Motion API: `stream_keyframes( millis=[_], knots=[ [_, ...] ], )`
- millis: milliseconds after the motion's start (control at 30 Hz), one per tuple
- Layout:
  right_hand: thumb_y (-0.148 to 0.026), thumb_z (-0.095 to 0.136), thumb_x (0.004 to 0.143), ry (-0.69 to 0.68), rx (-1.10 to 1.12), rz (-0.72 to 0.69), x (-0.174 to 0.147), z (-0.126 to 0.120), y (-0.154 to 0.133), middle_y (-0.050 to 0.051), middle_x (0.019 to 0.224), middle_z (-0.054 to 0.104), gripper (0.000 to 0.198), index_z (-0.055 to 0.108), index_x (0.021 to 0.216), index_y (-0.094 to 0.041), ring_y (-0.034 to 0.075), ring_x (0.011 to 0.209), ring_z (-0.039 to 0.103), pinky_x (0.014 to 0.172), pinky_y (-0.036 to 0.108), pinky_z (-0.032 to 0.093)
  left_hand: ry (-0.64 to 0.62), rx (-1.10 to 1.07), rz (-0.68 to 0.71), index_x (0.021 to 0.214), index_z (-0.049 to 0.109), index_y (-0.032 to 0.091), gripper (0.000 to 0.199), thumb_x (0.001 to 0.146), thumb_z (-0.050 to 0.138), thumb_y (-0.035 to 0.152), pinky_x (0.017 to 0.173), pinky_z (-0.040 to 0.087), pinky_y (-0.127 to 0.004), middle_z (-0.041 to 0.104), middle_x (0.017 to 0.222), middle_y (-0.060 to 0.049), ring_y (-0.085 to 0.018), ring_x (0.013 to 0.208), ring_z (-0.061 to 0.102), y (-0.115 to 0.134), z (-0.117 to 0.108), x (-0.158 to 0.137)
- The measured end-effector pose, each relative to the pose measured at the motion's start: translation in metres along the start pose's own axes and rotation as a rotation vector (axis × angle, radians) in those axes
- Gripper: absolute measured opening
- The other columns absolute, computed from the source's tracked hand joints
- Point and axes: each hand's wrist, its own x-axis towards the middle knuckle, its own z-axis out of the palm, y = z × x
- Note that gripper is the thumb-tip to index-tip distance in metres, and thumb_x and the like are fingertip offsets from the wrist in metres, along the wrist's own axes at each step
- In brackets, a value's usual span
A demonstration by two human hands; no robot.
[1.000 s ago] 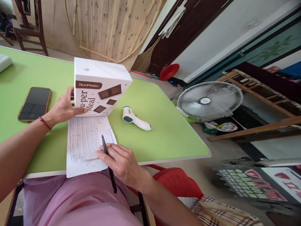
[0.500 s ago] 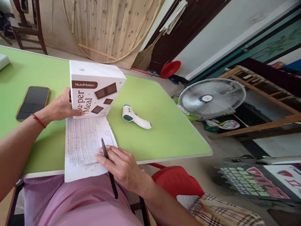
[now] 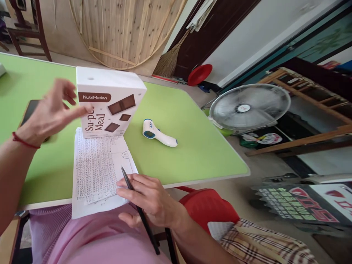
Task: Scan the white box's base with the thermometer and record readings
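A white NutriMotion box [image 3: 118, 121] with chocolate pieces printed on it stands upright on the green table [image 3: 192, 146]. My left hand [image 3: 55, 110] hovers by the box's left side, fingers apart and holding nothing. Partly hidden behind that hand lies a phone [image 3: 29, 113]. In front of the box, sheets of paper [image 3: 96, 168] covered in handwriting stick out over the table's near edge. My right hand [image 3: 151, 198] rests at the sheets' right corner with a black pen [image 3: 143, 216] held between its fingers. The pen's tip points up toward the box.
A white and blue infrared thermometer [image 3: 159, 134] lies right of the box. Beyond the table's right edge stand a floor fan [image 3: 247, 106] and a wooden rack [image 3: 308, 99]. A red chair [image 3: 207, 209] is close by my right arm.
My left hand has let go of the box and moved up and left from it. The pen has swung in my right hand, its lower end now farther right. The papers have shifted slightly.
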Motion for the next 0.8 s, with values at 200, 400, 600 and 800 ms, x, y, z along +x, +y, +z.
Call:
stream_keyframes(
  millis=[200,400,600,800],
  knots=[
    [-0.041,0.042,0.098,0.217,0.284,0.076,-0.003,-0.009,0.016,0.008,0.082,0.069,0.037,0.059,0.118,-0.015,0.017,0.069,0.061,0.060,0.031,0.052,0.310,0.121,0.480,0.076,0.051,0.023,0.025,0.091,0.051,0.042,0.049,0.041,-0.028,0.054,0.063,0.003,-0.012,0.056,0.056,0.043,0.008,-0.018],
    [-0.041,0.037,0.096,0.521,0.662,0.578,0.020,-0.005,0.067,0.003,0.072,0.065,0.037,0.069,0.097,-0.021,0.017,0.068,0.062,0.067,0.035,0.054,-0.463,0.322,0.554,0.090,0.062,0.015,0.027,0.099,0.039,0.027,0.044,0.037,-0.029,0.070,0.088,-0.008,-0.016,0.056,0.061,0.074,0.063,-0.048],
    [-0.027,0.062,0.064,0.514,0.747,0.857,0.043,0.017,0.111,-0.006,0.051,0.052,0.012,0.062,0.073,-0.019,0.010,0.047,0.047,0.048,0.025,0.040,-0.658,0.518,0.485,0.109,0.061,0.009,0.035,0.098,0.043,0.037,0.042,0.040,-0.035,0.051,0.140,-0.016,-0.019,0.058,0.065,0.072,0.077,-0.060],
    [-0.029,0.061,0.064,0.521,0.593,0.854,0.046,0.030,0.110,-0.006,0.054,0.054,0.011,0.058,0.069,-0.020,0.010,0.048,0.045,0.046,0.024,0.039,-0.673,0.548,0.479,0.113,0.059,0.010,0.038,0.099,0.040,0.039,0.042,0.039,-0.034,0.047,0.144,-0.017,-0.018,0.057,0.064,0.071,0.077,-0.059]
  ],
)
